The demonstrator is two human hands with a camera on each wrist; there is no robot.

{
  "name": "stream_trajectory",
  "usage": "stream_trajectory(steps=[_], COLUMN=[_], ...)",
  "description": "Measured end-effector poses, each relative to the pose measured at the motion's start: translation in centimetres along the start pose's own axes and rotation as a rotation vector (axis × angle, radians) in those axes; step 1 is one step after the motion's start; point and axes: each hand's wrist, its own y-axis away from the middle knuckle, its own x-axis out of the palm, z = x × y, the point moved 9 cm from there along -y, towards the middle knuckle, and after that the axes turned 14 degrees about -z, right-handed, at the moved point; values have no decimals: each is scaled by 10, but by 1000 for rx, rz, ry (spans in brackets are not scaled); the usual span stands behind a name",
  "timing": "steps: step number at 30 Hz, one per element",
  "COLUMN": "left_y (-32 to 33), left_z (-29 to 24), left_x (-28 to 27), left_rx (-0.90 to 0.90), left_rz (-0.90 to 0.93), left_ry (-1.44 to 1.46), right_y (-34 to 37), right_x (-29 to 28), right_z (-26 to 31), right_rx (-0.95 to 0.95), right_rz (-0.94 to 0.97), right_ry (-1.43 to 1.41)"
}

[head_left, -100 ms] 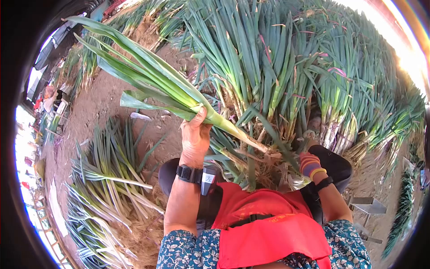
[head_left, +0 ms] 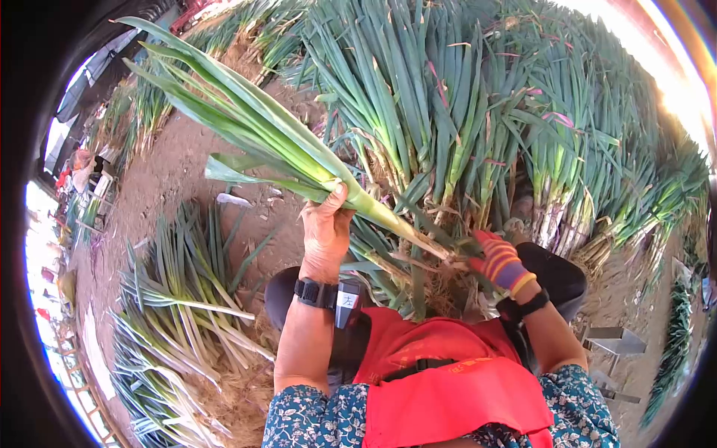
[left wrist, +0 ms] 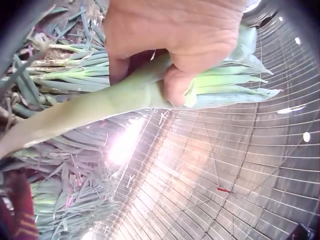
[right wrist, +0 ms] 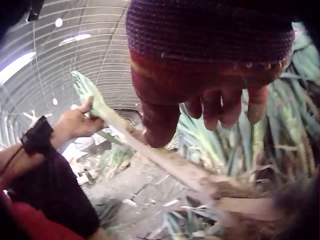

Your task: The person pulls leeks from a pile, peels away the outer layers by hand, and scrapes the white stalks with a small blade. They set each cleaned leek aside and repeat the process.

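Note:
The bare left hand [head_left: 326,228] grips a big green onion [head_left: 299,160] around its upper stalk, thumb on top; the leaves fan to the upper left and the root end points lower right. In the left wrist view, fingers and thumb of that hand [left wrist: 175,45] wrap the pale green stalk [left wrist: 100,107]. The right hand [head_left: 504,263], in a striped glove, is beside the root end. In the right wrist view, the right hand [right wrist: 205,85] has its fingers apart above the stalk [right wrist: 170,162], thumb close to it; contact cannot be told.
Upright bundles of green onions [head_left: 418,97] stand in front and to the right. A pile of stripped onions [head_left: 187,306] lies on the ground at left. A metal stand [head_left: 616,341] is at lower right. Roots and husks [head_left: 448,291] lie between the knees.
The right hand has risen a little and turned to the left, so its spread fingers show by the root end. The left hand and the onion have barely moved.

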Motion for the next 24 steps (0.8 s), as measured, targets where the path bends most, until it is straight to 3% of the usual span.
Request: stream_trajectory(steps=[1, 3, 4, 6, 7, 9, 10, 12, 13, 18, 22, 23, 24], left_y=[-2, -3, -4, -3, 1, -3, -6, -11, -15, -24, -24, -27, -23], left_z=[6, 12, 13, 18, 16, 14, 12, 8, 6, -2, -3, -3, 2], left_x=[6, 17, 20, 23, 27, 22, 20, 20, 18, 22, 34, 17, 21], left_rx=[-10, -41, -41, -47, -50, -39, -21, 28, 45, 158, 173, 340, 340], left_rz=[25, 53, 58, 101, 105, 65, 42, 8, -31, -159, -136, -337, -331], left_ry=[28, 109, 115, 78, 97, 54, 11, 12, -5, 6, 7, 85, 86], right_y=[-12, -24, -26, -8, -2, -7, -9, -19, -23, -27, -27, -26, -29], right_x=[-17, -21, -15, 61, 77, 81, 90, 82, 65, 33, 20, 14, 11], right_z=[32, 71, 77, 68, 69, 67, 68, 57, 59, 75, 71, 71, 66], right_rx=[-127, -310, -310, 229, 232, 189, 191, 309, 262, 220, 209, 201, 202], right_rz=[-88, -211, -213, 468, 476, 150, 153, -28, -130, -290, -450, -503, -509], right_ry=[-137, -149, -142, -752, -751, -789, -794, -716, -558, -358, -190, -135, -134])
